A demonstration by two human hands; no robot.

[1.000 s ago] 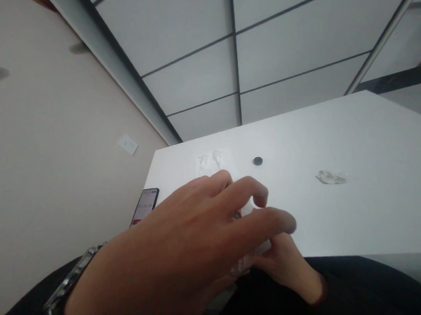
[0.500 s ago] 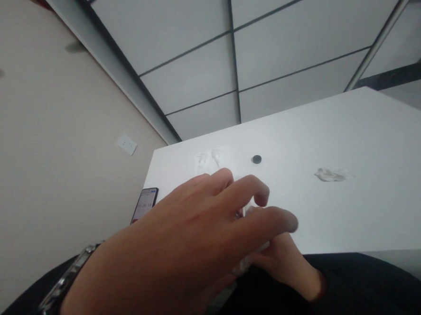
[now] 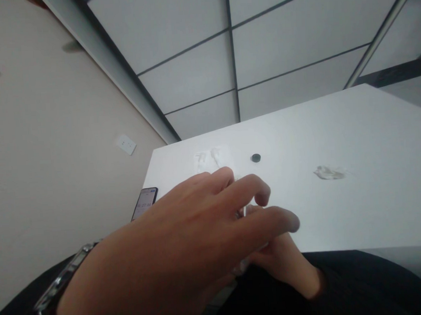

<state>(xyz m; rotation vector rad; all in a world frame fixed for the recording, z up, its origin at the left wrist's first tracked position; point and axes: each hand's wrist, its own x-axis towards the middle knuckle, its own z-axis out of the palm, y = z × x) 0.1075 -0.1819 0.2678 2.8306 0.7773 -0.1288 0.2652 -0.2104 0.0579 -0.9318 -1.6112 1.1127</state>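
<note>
Logging a wall (image 3: 46, 148) at 9 o'clock and a white table (image 3: 359, 205) ahead. Left hand (image 3: 167, 260), watch (image 3: 63, 280) on its wrist, arches half open over a small white object (image 3: 250, 211) at the table's near edge, 3 o'clock from the wrist. Right hand (image 3: 284, 267) curls beneath it from 5 o'clock. Fingers partly hide the object; neither grip's hold can be told. Phone (image 3: 144, 203) lies at 10 o'clock, crumpled plastic (image 3: 329, 172) at 2 o'clock, white packet (image 3: 210, 160) at 12 o'clock, dark disc (image 3: 255, 158) at 1 o'clock.
</note>
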